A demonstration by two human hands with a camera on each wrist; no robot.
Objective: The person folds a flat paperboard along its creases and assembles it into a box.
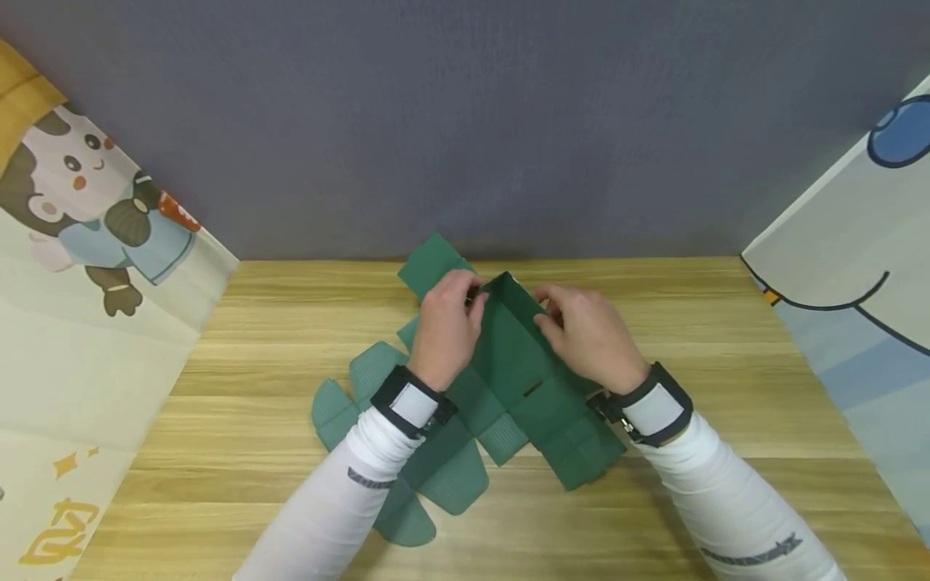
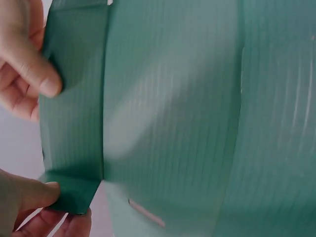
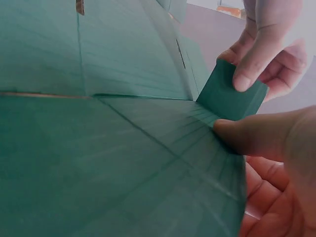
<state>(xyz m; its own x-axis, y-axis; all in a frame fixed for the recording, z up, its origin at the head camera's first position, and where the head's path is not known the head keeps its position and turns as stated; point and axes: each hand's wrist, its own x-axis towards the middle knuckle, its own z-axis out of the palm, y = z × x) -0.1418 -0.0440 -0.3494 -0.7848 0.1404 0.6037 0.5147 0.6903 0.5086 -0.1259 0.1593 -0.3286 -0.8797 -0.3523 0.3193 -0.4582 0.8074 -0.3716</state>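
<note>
Head view: A partly folded green cardboard (image 1: 508,347) lies mid-table on the wood-grain table (image 1: 254,355). On the left panel (image 1: 65,387), beside a printed figure (image 1: 94,194), a yellow mark (image 1: 61,532) resembles lettering; it cannot be read. The wrist straps (image 1: 414,405) carry white patches. The left hand (image 1: 446,327) is at the far left of a raised part, the right hand (image 1: 592,335) at its right side. The cardboard's far flap (image 1: 433,265) overlaps the base of the grey wall (image 1: 465,121) in this view; contact cannot be told. Both side panels stand well apart from the cardboard, with wood surface between. Rounded flaps (image 1: 403,516) spread at its near left.

Left wrist view: The left hand, lower, pinches a small folded tab (image 2: 74,197) between thumb and fingers. The right hand, above, grips a narrow side strip (image 2: 76,133), thumb on its face and fingers behind. A straight crease divides strip from broad ribbed panel (image 2: 170,98); a slot (image 2: 147,213) cuts the cardboard below.

Right wrist view: The same tab stands angled off the strip's end, its outer edge inside the left hand's grip. The right hand's thumb presses near the strip's edge, fingers beneath, close beside the tab.
</note>
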